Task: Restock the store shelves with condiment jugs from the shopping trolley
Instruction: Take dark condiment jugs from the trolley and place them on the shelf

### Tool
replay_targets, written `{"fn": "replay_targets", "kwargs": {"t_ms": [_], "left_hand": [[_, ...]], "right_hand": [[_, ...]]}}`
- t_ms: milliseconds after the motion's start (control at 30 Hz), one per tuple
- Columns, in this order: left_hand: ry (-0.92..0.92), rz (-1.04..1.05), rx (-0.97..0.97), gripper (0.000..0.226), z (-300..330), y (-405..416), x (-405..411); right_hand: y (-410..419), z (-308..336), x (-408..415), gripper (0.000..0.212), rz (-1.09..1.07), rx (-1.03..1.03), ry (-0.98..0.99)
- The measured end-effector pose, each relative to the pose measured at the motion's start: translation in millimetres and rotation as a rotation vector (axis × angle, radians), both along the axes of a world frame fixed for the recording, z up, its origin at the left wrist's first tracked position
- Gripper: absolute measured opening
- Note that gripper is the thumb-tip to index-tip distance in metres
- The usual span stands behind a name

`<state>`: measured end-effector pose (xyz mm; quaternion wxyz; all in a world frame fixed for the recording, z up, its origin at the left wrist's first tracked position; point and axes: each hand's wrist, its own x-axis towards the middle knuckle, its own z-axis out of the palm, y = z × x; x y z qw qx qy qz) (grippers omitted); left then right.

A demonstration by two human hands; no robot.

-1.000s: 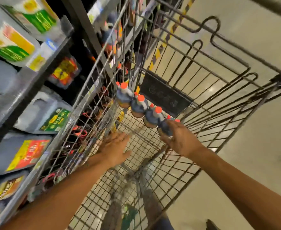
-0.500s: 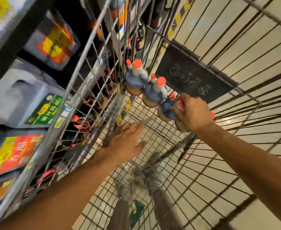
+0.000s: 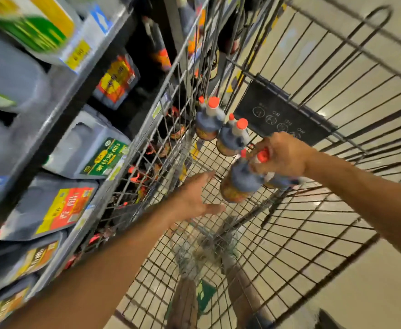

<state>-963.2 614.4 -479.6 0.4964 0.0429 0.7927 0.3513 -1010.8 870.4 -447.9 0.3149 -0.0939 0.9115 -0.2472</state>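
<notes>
Dark condiment jugs with orange caps stand in a row along the far end of the wire trolley (image 3: 277, 233). My right hand (image 3: 282, 155) is shut on the neck of one jug (image 3: 242, 184), which is tilted and lifted off the trolley floor. Another jug seems to lie partly hidden under that hand. Two more jugs (image 3: 210, 122) (image 3: 232, 138) stand upright beyond it. My left hand (image 3: 194, 198) hovers open inside the trolley, left of the lifted jug, holding nothing.
Store shelves (image 3: 59, 96) on the left hold large grey jugs with green (image 3: 104, 157) and red-yellow (image 3: 69, 210) labels. A black sign plate (image 3: 282, 112) hangs on the trolley's far wall. Pale floor lies to the right. My legs show through the trolley mesh.
My right hand has lifted one jug out of the row and tipped it toward me. My left hand has stayed open and drifted slightly toward it.
</notes>
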Motion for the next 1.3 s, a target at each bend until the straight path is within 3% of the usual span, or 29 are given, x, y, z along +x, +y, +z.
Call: {"fn": "replay_targets", "kwargs": {"t_ms": [100, 200, 300, 467, 533, 600, 667, 733, 833, 900, 1067, 1167, 1300], "left_hand": [[-0.099, 0.059, 0.036, 0.120, 16.6, 4.6, -10.0], [-0.140, 0.143, 0.146, 0.107, 13.7, 7.2, -10.2], [-0.157, 0.286, 0.225, 0.093, 2.3, 6.0, -10.7], [-0.026, 0.340, 0.144, 0.099, -4.1, 2.5, -4.1], [0.087, 0.331, 0.086, 0.093, -0.6, 3.3, -1.7], [0.177, 0.347, 0.074, 0.080, 4.8, 1.5, -1.5], [0.197, 0.371, 0.097, 0.072, 9.2, -0.7, -3.5], [0.197, 0.384, 0.115, 0.066, 14.7, 0.4, -5.6], [0.195, 0.400, 0.106, 0.062, 17.2, 2.7, -9.8], [0.180, 0.411, 0.122, 0.059, 15.1, 2.2, -12.3], [0.183, 0.408, 0.128, 0.059, -3.2, -1.6, -14.4], [0.189, 0.423, 0.130, 0.058, -14.3, -4.2, -12.7], [0.195, 0.441, 0.121, 0.059, -21.5, -6.8, -10.2]], "right_hand": [[-8.9, 27.6, -9.9, 0.024, 0.056, -0.215, -0.066], [-19.5, 44.0, -14.9, 0.017, 0.052, -0.371, -0.139], [-26.4, 47.4, -15.6, 0.016, 0.060, -0.384, -0.161], [-32.5, 36.7, 1.5, 0.026, -0.006, -0.369, -0.063], [-25.9, 34.8, 17.1, 0.035, -0.267, -0.557, -0.118], [-18.2, 35.7, 40.6, 0.036, -0.708, -0.727, -0.102], [-11.6, 28.0, 70.2, 0.028, -1.073, -0.710, -0.082], [-9.0, 7.1, 100.3, 0.023, -1.250, -0.709, -0.220], [-7.0, -32.3, 125.6, 0.028, -1.440, -0.608, -0.438], [-3.4, -60.9, 130.2, 0.052, -1.568, -0.560, -0.466], [-4.1, -108.6, 119.0, 0.103, -1.735, -0.496, -0.211], [-6.5, -127.4, 109.3, 0.113, -1.866, -0.569, -0.070], [-12.3, -149.0, 110.8, 0.105, -1.705, -0.411, -0.034]]}}
